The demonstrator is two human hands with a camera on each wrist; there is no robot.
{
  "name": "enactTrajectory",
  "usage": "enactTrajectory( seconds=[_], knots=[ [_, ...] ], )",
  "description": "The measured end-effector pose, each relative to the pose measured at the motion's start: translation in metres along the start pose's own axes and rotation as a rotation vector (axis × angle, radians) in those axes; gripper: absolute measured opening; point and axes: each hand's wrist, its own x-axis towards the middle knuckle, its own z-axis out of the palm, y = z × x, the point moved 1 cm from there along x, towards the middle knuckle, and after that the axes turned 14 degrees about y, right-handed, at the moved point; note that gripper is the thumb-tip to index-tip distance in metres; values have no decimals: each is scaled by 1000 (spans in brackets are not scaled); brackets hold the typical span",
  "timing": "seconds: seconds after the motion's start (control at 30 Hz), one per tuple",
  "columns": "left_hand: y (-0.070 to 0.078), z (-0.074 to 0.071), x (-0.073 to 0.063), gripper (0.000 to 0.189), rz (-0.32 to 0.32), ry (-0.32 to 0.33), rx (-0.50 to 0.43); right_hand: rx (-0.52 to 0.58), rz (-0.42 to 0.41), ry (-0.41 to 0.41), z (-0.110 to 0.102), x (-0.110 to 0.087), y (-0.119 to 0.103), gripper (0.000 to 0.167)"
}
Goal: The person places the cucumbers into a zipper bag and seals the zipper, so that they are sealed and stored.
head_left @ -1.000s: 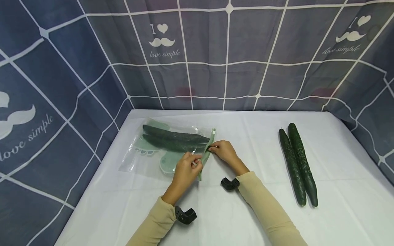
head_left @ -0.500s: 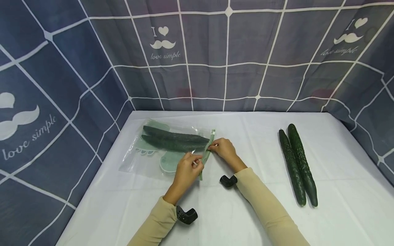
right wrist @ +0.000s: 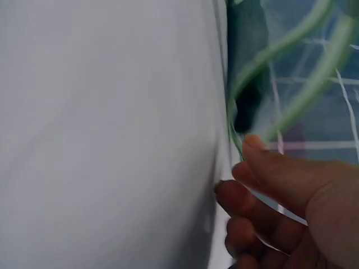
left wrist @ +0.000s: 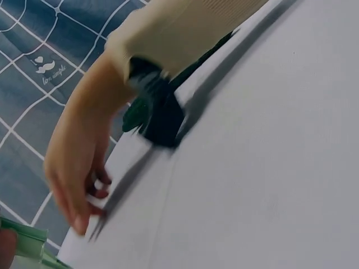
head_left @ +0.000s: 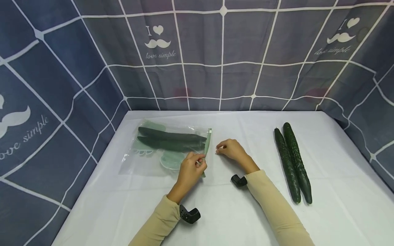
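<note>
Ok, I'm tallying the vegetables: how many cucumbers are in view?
4: a cucumber and another side by side on the cloth, at the right; one and another inside the bag, at the left. Any beneath those would be hidden.

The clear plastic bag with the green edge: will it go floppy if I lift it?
The clear plastic bag will probably flop, since its film looks thin and creased. The two long dark-green cucumbers inside might slide out, because its green edge strips stand apart.
</note>
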Motion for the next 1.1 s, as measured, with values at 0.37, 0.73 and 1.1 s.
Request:
enactTrajectory(
  seconds=[0.37,0.73,1.1],
  knots=[
    [-2,-10,2,21,46,50,156,-62,113,69,-77,-84,43,47],
    [-1,-11,2,21,169,65,215,-287,411,203,-107,-172,69,72],
    [0,-15,5,21,206,114,202,-251,503,181,-91,-186,72,78]
  ],
)
